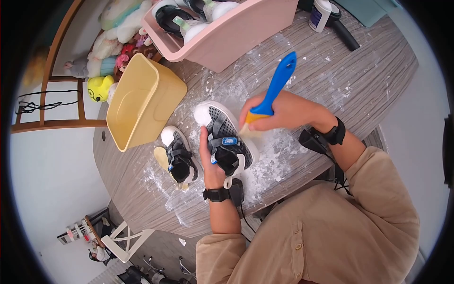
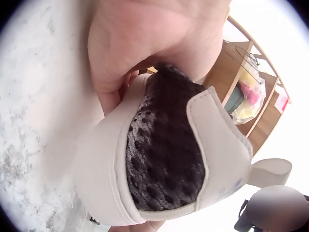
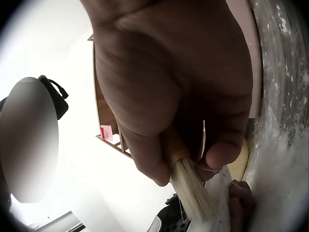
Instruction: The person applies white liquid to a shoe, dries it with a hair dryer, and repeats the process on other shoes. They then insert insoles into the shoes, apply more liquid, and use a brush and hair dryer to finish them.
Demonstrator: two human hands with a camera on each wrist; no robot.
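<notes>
A small black-and-white shoe with a blue tag on its strap is held over the table by my left hand, thumb along its side. In the left wrist view the shoe's dark mesh panel and white heel fill the middle. My right hand grips a paint brush with a blue and yellow handle. Its pale bristles are at the shoe's edge, on the side toward the right hand. A matching shoe stands on the table left of my left hand.
White powder is spread over the wood-grain table. A yellow bin stands at the left, a pink tub with shoes at the back. A white bottle and a black-handled item lie at the back right.
</notes>
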